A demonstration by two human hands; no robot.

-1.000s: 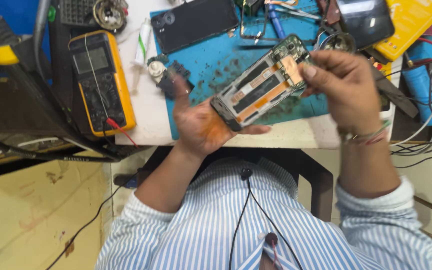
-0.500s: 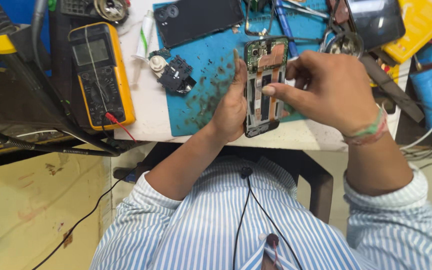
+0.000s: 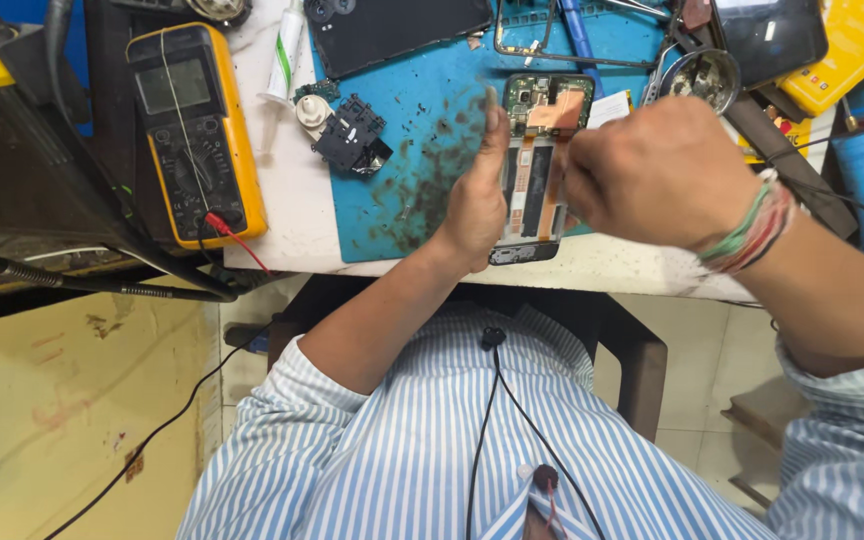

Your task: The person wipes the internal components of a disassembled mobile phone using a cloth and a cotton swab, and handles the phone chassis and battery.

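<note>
multimeter point(image 3: 195, 135): parked left, red probe lead trailing off the edge, clear of the work.
left hand point(image 3: 474, 200): clasps the opened phone point(image 3: 535, 170) by its left edge, above the blue mat point(image 3: 422, 170).
right hand point(image 3: 652, 170): clenched at the phone's right side; what the fingertips pinch, cannot tell.
risk: orange flex could tear if tugged; loose parts may drop.

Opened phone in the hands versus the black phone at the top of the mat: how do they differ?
The opened phone shows bare circuit board and ribbon cables; the black phone shows a closed dark back. The opened phone is gripped between left hand and right hand; the black phone lies untouched. Both sit over the blue mat.
</note>
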